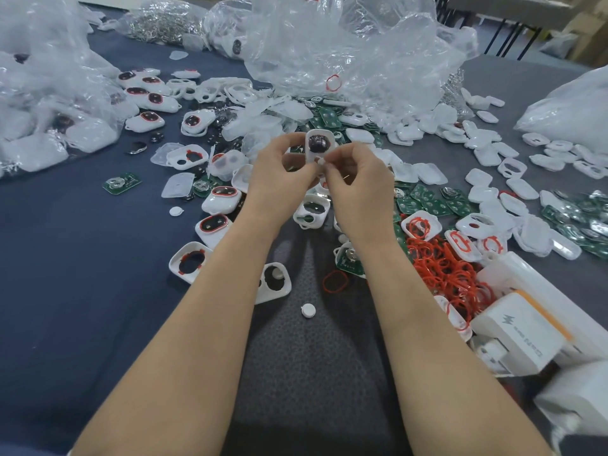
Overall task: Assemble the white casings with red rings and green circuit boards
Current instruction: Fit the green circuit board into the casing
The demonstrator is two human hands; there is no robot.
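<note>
Both hands are up over the middle of the counter [82, 274]. The left hand [283, 174] has its fingers and thumb curled round a white casing [318, 143] and holds it upright, dark oval opening facing us. The right hand [358, 184] is just beside it, thumb and forefinger pinched on a small white button [321, 162] that touches the casing's lower end.

Down on the counter, we see a tangled heap of red rings [444, 268] to the right of the right forearm, running up against a white box [519, 330] at the edge. Green circuit boards [424, 202] lie spread beyond that heap, mixed in with loose white shells. One more board [121, 183] sits apart on the left.

Between the forearms lie a single red ring [335, 281] and, nearer us, a white disc [308, 310] — close, not touching. Left of the left forearm we see closed casings [215, 223] with red-rimmed dark windows. Behind everything, a crumpled clear plastic bag [345, 44] spills over the parts.
</note>
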